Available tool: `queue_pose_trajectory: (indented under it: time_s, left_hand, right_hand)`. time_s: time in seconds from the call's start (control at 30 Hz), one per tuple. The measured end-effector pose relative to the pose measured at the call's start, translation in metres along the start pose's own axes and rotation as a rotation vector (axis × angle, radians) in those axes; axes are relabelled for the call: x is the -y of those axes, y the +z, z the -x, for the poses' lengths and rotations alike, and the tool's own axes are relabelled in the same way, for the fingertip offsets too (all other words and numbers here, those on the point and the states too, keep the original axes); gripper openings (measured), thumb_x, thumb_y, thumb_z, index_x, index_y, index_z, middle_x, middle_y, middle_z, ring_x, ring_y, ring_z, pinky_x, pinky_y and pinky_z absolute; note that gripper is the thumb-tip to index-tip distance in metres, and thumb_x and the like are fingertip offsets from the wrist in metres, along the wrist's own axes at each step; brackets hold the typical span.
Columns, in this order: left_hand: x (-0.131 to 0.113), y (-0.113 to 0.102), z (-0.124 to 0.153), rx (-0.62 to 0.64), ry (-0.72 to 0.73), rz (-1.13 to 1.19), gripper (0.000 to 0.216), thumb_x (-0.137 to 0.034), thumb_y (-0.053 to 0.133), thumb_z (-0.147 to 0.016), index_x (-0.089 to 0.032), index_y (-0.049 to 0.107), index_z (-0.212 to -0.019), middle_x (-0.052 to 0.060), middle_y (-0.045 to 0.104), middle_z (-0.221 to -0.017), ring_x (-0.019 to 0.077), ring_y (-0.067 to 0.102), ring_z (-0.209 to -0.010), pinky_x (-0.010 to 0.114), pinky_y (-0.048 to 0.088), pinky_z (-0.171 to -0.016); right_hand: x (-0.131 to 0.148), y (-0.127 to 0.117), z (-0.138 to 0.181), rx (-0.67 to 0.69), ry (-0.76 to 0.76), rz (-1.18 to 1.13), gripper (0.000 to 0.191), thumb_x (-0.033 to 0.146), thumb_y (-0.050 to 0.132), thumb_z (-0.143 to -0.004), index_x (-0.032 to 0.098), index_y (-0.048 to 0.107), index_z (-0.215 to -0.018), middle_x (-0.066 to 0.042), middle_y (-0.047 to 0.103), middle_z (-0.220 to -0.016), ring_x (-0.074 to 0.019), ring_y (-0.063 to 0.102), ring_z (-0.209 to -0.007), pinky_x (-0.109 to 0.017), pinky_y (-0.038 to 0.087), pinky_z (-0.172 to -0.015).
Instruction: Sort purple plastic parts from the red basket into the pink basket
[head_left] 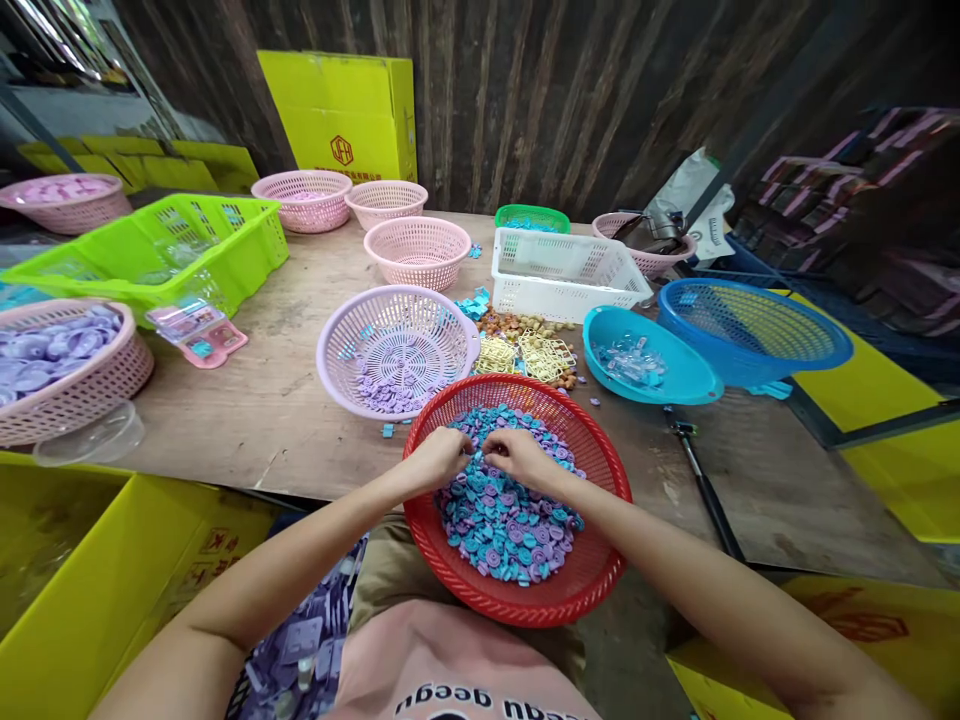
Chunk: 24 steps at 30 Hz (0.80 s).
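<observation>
A red plastic basket [600,450] tilts between my lap and the table edge, filled with small blue and purple plastic pieces [502,520], some with a spiral pattern. Over the far part of this heap, my left hand [444,458] is closed, its fingertips pinched together. My right hand [517,458] faces it a short gap away, with thumb and fingers also pinched. Whatever sits between the fingertips is too small to make out. Just beyond the red basket stands a lilac basket [397,340] with a few purple spiral pieces at its near side.
On the table [277,400] are a white basket [570,290], a turquoise bowl [637,380] of clear pieces, a blue basket [757,350] and a lime crate [247,255]. Yellow and brown pieces [536,350] lie loose behind the red basket. A black rod [705,490] lies at right.
</observation>
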<state>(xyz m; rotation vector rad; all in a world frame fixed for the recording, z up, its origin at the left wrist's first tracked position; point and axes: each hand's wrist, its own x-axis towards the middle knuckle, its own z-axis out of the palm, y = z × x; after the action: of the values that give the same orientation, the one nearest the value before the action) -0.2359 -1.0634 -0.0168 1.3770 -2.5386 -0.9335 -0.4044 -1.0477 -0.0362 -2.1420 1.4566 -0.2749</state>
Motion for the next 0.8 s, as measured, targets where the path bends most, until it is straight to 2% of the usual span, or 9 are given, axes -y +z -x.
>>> queue_pose_trajectory:
  time_s: [0.07, 0.17, 0.23, 0.3, 0.47, 0.63, 0.8]
  left_hand:
    - [-0.003, 0.0, 0.002, 0.019, 0.008, 0.075, 0.02, -0.018, 0.048, -0.077, -0.011, 0.067, -0.078, 0.006, 0.068, -0.071, 0.0182, 0.064, -0.073, 0.024, 0.046, -0.066]
    - [-0.009, 0.002, 0.003, 0.067, 0.022, 0.397, 0.023, -0.031, 0.05, -0.078, -0.012, 0.059, -0.069, -0.001, 0.056, -0.057, 0.0118, 0.057, -0.055, 0.02, 0.04, -0.051]
    - [-0.014, 0.005, 0.003, 0.052, 0.017, 0.654, 0.023, -0.035, 0.055, -0.074, -0.012, 0.056, -0.069, -0.003, 0.054, -0.056, 0.009, 0.052, -0.048, 0.02, 0.038, -0.046]
    - [-0.018, 0.007, 0.003, 0.018, -0.003, 0.81, 0.027, -0.039, 0.058, -0.07, -0.012, 0.056, -0.067, -0.002, 0.055, -0.057, 0.0072, 0.049, -0.043, 0.02, 0.035, -0.044]
    - [-0.026, 0.013, 0.005, 0.021, -0.047, 1.049, 0.045, -0.056, 0.065, -0.061, -0.013, 0.051, -0.061, -0.003, 0.056, -0.05, 0.0057, 0.046, -0.036, 0.02, 0.029, -0.039]
    - [-0.028, 0.015, 0.01, 0.064, -0.106, 1.145, 0.049, -0.059, 0.07, -0.056, -0.013, 0.051, -0.06, -0.003, 0.056, -0.044, 0.0067, 0.049, -0.034, 0.019, 0.029, -0.037]
    - [-0.031, 0.013, 0.013, 0.136, -0.189, 1.263, 0.047, -0.051, 0.077, -0.049, -0.012, 0.053, -0.059, -0.002, 0.06, -0.047, 0.0068, 0.052, -0.034, 0.016, 0.03, -0.035]
  right_hand:
    - [0.002, -0.007, 0.006, -0.055, 0.052, -0.242, 0.012, 0.013, 0.052, -0.074, 0.013, 0.062, -0.081, -0.002, 0.062, -0.073, -0.0116, 0.053, -0.067, -0.022, 0.04, -0.06]
    - [0.008, -0.015, 0.018, -0.146, 0.125, -0.645, 0.013, 0.025, 0.056, -0.069, 0.014, 0.06, -0.076, 0.001, 0.057, -0.068, -0.0107, 0.05, -0.061, -0.022, 0.037, -0.054]
    - [0.012, -0.017, 0.025, -0.208, 0.162, -0.763, 0.019, 0.031, 0.058, -0.066, 0.015, 0.059, -0.075, 0.002, 0.055, -0.066, -0.0096, 0.047, -0.057, -0.022, 0.034, -0.051]
    - [0.016, -0.017, 0.031, -0.271, 0.201, -0.825, 0.023, 0.036, 0.06, -0.063, 0.015, 0.058, -0.074, 0.003, 0.052, -0.062, -0.0085, 0.043, -0.054, -0.022, 0.033, -0.05]
    - [0.024, -0.016, 0.039, -0.339, 0.269, -0.878, 0.031, 0.04, 0.06, -0.062, 0.015, 0.061, -0.079, 0.002, 0.053, -0.06, -0.009, 0.042, -0.052, -0.023, 0.033, -0.049]
    - [0.028, -0.019, 0.047, -0.336, 0.243, -0.832, 0.037, 0.038, 0.055, -0.069, 0.014, 0.06, -0.097, -0.002, 0.06, -0.074, -0.0119, 0.051, -0.059, -0.025, 0.041, -0.054]
    - [0.029, -0.025, 0.054, -0.355, 0.123, -0.631, 0.023, 0.037, 0.054, -0.073, 0.016, 0.061, -0.08, -0.003, 0.061, -0.073, -0.0142, 0.054, -0.065, -0.026, 0.042, -0.058]
